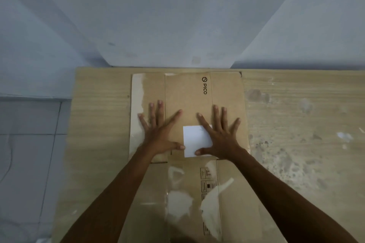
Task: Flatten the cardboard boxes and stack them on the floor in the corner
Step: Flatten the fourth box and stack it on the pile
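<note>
a flattened cardboard box (187,100) lies lengthwise away from the viewer toward the wall corner, on what may be a wooden board (296,124), left hand (160,134) and right hand (221,136) pressing it with fingers spread flat

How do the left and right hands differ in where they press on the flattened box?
The left hand lies wholly on bare cardboard, fingers crossing a fold line; the right hand partly covers the white label. The left hand's thumb tip only touches the label's edge; the right hand's thumb lies across it. Both rest palm-down, fingers spread, on the flattened box.
</note>
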